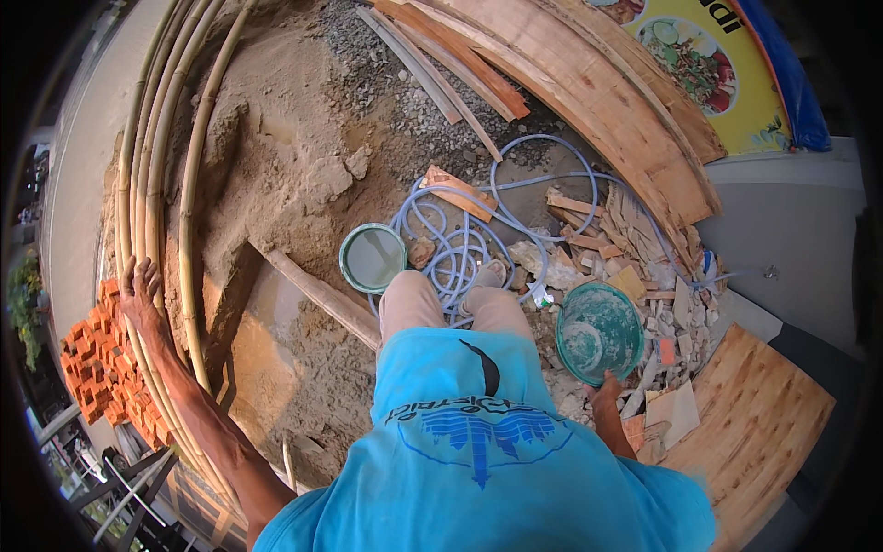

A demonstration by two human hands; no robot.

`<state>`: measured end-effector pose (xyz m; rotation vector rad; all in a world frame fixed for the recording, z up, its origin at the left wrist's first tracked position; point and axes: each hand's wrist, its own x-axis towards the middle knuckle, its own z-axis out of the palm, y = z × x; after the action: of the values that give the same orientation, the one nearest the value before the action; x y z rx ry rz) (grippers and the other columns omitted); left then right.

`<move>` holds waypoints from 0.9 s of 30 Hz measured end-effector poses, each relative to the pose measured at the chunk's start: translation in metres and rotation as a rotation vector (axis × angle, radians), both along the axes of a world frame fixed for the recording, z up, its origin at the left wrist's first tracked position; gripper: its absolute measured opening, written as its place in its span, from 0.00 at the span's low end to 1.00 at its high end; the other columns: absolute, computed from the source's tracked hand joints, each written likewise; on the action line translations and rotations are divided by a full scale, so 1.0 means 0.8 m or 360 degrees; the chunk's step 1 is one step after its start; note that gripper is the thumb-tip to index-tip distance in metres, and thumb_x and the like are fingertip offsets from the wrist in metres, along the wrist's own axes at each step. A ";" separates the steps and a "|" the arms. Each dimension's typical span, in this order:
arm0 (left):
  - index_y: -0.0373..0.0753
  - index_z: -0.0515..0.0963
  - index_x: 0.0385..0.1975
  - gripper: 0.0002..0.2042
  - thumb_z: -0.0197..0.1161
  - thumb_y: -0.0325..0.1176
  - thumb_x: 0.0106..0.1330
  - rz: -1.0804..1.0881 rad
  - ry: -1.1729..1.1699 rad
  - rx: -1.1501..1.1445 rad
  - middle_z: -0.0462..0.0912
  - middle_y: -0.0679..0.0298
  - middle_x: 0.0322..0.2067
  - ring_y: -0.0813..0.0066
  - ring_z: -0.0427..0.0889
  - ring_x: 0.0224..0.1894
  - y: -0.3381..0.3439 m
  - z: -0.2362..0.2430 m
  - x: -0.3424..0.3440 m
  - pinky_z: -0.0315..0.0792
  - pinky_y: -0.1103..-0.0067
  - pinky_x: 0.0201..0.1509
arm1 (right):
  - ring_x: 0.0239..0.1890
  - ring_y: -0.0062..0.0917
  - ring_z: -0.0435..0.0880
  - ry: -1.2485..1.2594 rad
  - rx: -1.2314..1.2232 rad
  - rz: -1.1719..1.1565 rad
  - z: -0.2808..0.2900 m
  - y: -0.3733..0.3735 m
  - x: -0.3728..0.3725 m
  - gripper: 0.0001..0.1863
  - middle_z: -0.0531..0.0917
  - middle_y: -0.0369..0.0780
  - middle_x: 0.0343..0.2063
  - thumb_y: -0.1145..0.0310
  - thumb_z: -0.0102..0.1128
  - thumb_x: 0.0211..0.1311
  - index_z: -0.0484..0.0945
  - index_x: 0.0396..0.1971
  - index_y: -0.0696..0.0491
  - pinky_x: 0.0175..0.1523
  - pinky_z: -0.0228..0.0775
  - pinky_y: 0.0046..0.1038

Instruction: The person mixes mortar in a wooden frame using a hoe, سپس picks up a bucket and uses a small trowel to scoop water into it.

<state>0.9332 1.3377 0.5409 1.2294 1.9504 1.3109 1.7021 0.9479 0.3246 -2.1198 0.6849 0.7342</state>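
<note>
My right hand (605,390) grips the near rim of a green bucket (602,322), closed on its edge. The bucket's inside is smeared with pale grey residue, and rubble lies around it. Out to the left, my left hand (140,293) has its fingers apart and holds nothing I can make out. It overlaps the long bamboo poles (156,184) in the picture; whether it touches them I cannot tell. In front of my legs stands a second green bucket (372,258), with greyish liquid in it.
A tangled pale blue hose (460,262) lies by my feet. Broken rubble (658,304) and a plywood sheet (763,423) are at right. Long planks (589,83) and gravel (359,55) lie ahead. Stacked orange bricks (101,363) stand left, beyond sandy soil (294,156).
</note>
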 end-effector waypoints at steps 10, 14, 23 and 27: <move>0.30 0.73 0.46 0.16 0.59 0.29 0.59 -0.1264 -0.0225 -0.1675 0.80 0.55 0.32 0.73 0.78 0.33 -0.071 -0.367 0.361 0.73 0.77 0.37 | 0.37 0.37 0.80 -0.0006 0.0141 -0.0061 -0.081 0.110 0.167 0.20 0.76 0.46 0.45 0.66 0.53 0.61 0.68 0.51 0.59 0.27 0.81 0.32; 0.34 0.72 0.45 0.16 0.61 0.34 0.61 -0.1284 -0.1150 -0.1578 0.79 0.61 0.30 0.73 0.78 0.31 -0.012 -0.420 0.364 0.75 0.75 0.36 | 0.52 0.37 0.73 -0.0043 0.0297 -0.0106 -0.045 0.182 0.166 0.23 0.71 0.45 0.52 0.64 0.50 0.62 0.63 0.56 0.58 0.47 0.75 0.45; 0.36 0.65 0.55 0.28 0.59 0.48 0.61 -0.1222 -0.0233 -0.1258 0.78 0.54 0.42 0.65 0.79 0.40 0.426 -0.401 0.379 0.74 0.73 0.42 | 0.40 0.34 0.78 -0.0235 0.0423 -0.0990 -0.098 0.219 0.015 0.19 0.75 0.40 0.47 0.62 0.49 0.63 0.66 0.52 0.51 0.30 0.76 0.35; 0.35 0.66 0.53 0.25 0.60 0.42 0.60 -0.1153 -0.0264 -0.1249 0.79 0.55 0.39 0.67 0.80 0.36 0.507 -0.398 0.394 0.76 0.74 0.37 | 0.39 0.34 0.78 -0.0131 0.0487 -0.1219 -0.090 0.207 -0.043 0.18 0.76 0.40 0.46 0.61 0.48 0.63 0.66 0.51 0.50 0.30 0.75 0.35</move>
<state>1.2480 1.7431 0.2221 1.1684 1.4311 0.2243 1.6681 1.1133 0.2526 -1.4309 1.1559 0.2939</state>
